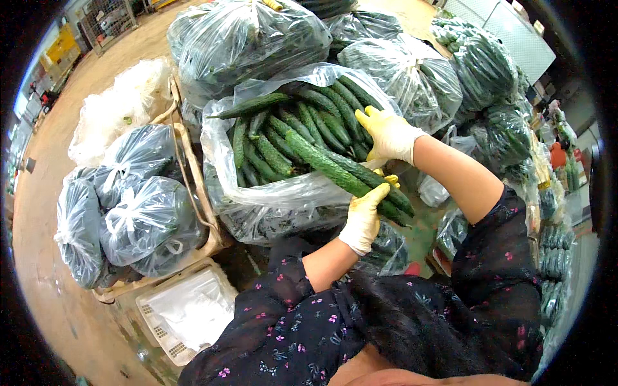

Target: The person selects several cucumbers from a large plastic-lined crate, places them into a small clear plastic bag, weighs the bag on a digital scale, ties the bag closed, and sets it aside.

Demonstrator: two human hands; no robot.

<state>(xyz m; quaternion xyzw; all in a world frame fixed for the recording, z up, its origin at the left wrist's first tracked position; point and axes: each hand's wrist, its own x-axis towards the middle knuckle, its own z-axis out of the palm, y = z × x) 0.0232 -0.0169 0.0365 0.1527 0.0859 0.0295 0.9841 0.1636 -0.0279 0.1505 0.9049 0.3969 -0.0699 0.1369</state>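
My left hand [365, 214], in a white and yellow glove, grips two long bumpy cucumbers [333, 169] near their lower right ends. They lie slantwise over the front rim of a large clear plastic bag [289, 193]. Many more cucumbers [309, 118] are heaped inside it, one resting across the top at the far left. My right hand [388, 132], gloved the same way, is at the bag's right rim beside the heap. Its fingers are spread towards the cucumbers, and I see nothing held in it. Whether its fingertips touch them is hard to tell.
Tied bags of cucumbers [256, 43] stand behind, with another tied bag [405, 77] at the right. On the left, a tan plastic crate [212, 231] holds tied bags [145, 222]. A smaller crate [176, 350] contains white plastic sheets [193, 309]. Several packed bags line the right side.
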